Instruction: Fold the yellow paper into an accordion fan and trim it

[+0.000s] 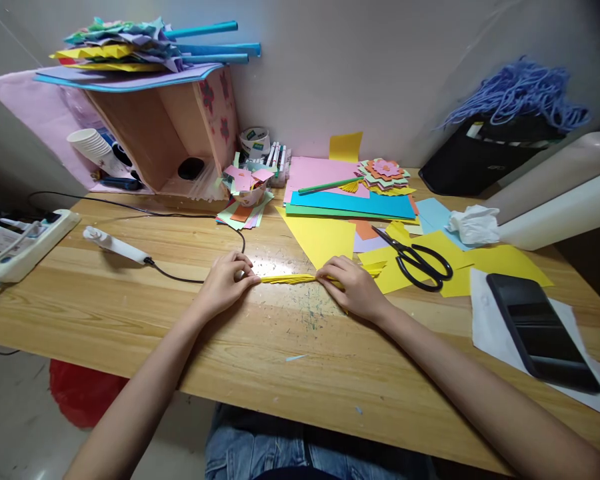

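Observation:
A narrow strip of pleated yellow paper [287, 279] stretches between my hands, just above or on the wooden table [250, 347]. My left hand [229, 279] pinches its left end between thumb and fingers. Further along, my right hand [350, 283] grips the strip, and a fanned end pokes out past the knuckles on the right. Beyond the strip lies a yellow paper sheet [325, 240]. Black-handled scissors [420, 263] rest on more yellow paper to the right of my right hand.
A hot glue gun or similar white corded tool [115, 245] lies left. Behind stand a wooden box [220, 120] with paper flowers [125, 43] on top, and a cup of paper scraps [250, 187]. Coloured sheets [350, 205], a layered paper flower [384, 175] and a phone [543, 330] are right.

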`<state>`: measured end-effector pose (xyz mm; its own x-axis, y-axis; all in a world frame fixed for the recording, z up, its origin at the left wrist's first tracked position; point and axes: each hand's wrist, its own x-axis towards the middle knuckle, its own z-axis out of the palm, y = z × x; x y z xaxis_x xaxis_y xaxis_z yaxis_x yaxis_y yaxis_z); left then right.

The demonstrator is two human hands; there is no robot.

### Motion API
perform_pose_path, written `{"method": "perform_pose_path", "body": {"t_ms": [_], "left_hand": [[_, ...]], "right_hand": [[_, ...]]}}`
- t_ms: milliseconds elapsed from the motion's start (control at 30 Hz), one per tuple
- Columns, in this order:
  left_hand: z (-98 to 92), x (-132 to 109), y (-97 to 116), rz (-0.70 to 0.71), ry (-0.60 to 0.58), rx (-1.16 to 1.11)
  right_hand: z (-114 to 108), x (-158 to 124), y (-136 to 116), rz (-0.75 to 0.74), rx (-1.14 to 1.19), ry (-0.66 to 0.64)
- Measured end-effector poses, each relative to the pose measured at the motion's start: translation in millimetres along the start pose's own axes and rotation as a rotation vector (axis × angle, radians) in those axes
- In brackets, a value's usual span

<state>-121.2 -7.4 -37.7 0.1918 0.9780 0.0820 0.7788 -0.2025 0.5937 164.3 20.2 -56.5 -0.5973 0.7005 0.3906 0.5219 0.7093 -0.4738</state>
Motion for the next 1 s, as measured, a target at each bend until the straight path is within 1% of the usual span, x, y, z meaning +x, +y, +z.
{"method": "perform_pose_path", "body": {"t_ms": [67,167,233,300,333,400,467,567,700,800,900,1000], "left_hand": [[-3.1,-0.6,5.6,0.032,0.008,0.013],[-0.4,2.1,27.5,0.131,0.029,0.050],[7.6,8.1,46.5,0.214,-0.005,0.116],[18.6,16.4,62.7,0.275,-0.068,0.158],[24.3,20.7,68.6,0.280,-0.089,0.145],[33.7,27.3,75.1,0.242,-0.130,0.094],[39.0,30.5,76.2,0.178,-0.127,0.023],[40.0,30.1,73.5,0.117,-0.100,-0.038],[38.6,28.3,69.3,0.082,-0.132,-0.076],[39.6,28.0,67.2,0.075,-0.123,-0.114],[40.8,26.6,66.0,0.072,-0.122,-0.189],[42.8,24.1,64.6,0.021,-0.135,-0.264]], "right_hand": [[0.6,0.1,0.3,-0.012,-0.018,0.003],[1.6,0.2,0.7,-0.042,-0.054,0.010],[2.0,0.1,0.4,-0.067,-0.087,0.015],[2.4,-0.3,-0.4,-0.097,-0.135,0.024],[2.5,-0.7,-1.0,-0.116,-0.165,0.031],[2.8,-1.5,-2.0,-0.158,-0.227,0.050],[3.1,-2.3,-2.7,-0.194,-0.276,0.076],[3.3,-2.9,-3.0,-0.239,-0.307,0.111],[3.7,-3.5,-2.8,-0.284,-0.343,0.109],[4.4,-4.1,-2.9,-0.302,-0.363,0.104],[4.5,-4.6,-3.5,-0.326,-0.361,0.131],[3.7,-4.7,-4.2,-0.347,-0.355,0.167]]}}
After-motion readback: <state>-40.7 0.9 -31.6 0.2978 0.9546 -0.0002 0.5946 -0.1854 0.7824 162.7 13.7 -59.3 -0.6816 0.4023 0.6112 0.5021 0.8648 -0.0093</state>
